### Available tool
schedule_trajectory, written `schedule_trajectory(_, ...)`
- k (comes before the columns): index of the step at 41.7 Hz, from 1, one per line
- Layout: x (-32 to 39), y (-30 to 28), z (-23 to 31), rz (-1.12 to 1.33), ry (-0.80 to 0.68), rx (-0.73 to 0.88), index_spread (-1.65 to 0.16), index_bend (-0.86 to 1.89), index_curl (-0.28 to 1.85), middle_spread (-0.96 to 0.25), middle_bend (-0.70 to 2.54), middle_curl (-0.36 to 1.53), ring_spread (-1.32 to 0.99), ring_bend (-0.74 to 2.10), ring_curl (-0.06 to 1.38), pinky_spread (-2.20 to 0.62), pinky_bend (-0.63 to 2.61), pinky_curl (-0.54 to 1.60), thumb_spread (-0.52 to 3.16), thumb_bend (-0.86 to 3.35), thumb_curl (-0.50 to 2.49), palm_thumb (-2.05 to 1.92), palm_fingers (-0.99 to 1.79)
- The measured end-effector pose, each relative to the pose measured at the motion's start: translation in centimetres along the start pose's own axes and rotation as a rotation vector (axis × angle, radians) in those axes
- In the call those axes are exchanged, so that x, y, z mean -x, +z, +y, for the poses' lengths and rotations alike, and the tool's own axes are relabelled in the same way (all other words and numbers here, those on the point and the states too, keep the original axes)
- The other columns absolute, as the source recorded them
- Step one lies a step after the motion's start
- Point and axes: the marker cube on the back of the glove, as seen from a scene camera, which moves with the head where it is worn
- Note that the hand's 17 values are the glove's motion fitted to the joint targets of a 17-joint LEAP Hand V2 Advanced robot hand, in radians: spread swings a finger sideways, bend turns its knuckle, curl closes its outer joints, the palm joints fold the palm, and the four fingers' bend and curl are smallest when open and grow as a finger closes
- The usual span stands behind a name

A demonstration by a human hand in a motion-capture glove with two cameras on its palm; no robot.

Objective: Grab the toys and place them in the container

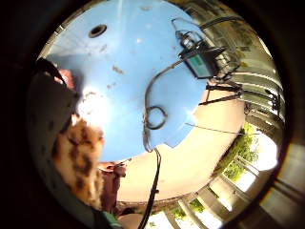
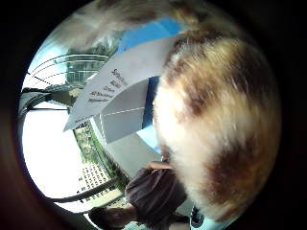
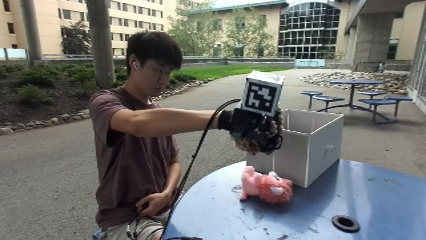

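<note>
Risk first, judged from how things stand: spotted toy [image 3: 256,142] could catch the box [image 3: 313,145] rim and tumble outside if let go early, being held up beside the near wall rather than plainly over the opening; could equally slip, soft fur giving little to hold; cable hanging from the glove might drag across the table [image 3: 373,200] and nudge the pink toy [image 3: 266,186] toward the edge. Nearest, in the thumb-side palm view, brown-and-cream fur [image 2: 216,129] fills much of the picture, close against the palm, with a white box flap [image 2: 124,81] just beyond; in the little-finger view, the same fur [image 1: 78,160] at the palm's edge, blue tabletop [image 1: 138,62] well below. Right hand [image 3: 249,127] curled round the spotted toy, lifted clear of the table, just beside the box's near upper corner; whether touching the wall, cannot tell. Pink toy lying on the table, touching or nearly touching the box's front, under the hand. Bare hand [image 3: 154,202] low by the lap, holding nothing of the task.
</note>
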Motion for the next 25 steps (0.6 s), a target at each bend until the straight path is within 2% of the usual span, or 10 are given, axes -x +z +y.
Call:
schedule_trajectory(6, 4.9, -8.0, 0.8, 0.066, -0.023, -0.089, -0.13, 1.21, 0.62, -0.14, 1.28, 0.81, -0.38, 1.40, 0.67, -0.39, 0.91, 0.46, 0.97, 0.24, 1.01, 0.60, 0.85)
schedule_trajectory(13, 11.8, -13.2, 0.0, 0.124, -0.020, -0.171, -0.17, 1.25, 0.69, -0.15, 1.33, 0.85, -0.41, 1.43, 0.71, -0.39, 0.96, 0.50, 0.87, 0.23, 1.09, 0.59, 0.79)
schedule_trajectory(17, 17.4, -14.5, -0.8, 0.081, -0.136, -0.183, -0.18, 1.27, 0.72, -0.16, 1.35, 0.87, -0.42, 1.45, 0.73, -0.39, 0.98, 0.51, 0.82, 0.22, 1.13, 0.59, 0.76)
schedule_trajectory(21, 20.3, -14.2, -2.5, 0.138, -0.148, -0.192, -0.19, 1.27, 0.76, -0.17, 1.37, 0.89, -0.43, 1.46, 0.74, -0.39, 1.00, 0.53, 0.79, 0.21, 1.17, 0.59, 0.74)
schedule_trajectory(24, 23.3, -13.3, -3.6, 0.149, -0.258, -0.193, -0.20, 1.28, 0.78, -0.17, 1.37, 0.89, -0.43, 1.47, 0.76, -0.39, 1.02, 0.54, 0.76, 0.21, 1.20, 0.58, 0.72)
schedule_trajectory(25, 25.1, -13.0, -4.0, 0.118, -0.254, -0.194, -0.20, 1.28, 0.79, -0.17, 1.38, 0.90, -0.43, 1.48, 0.76, -0.39, 1.02, 0.54, 0.75, 0.21, 1.21, 0.58, 0.72)
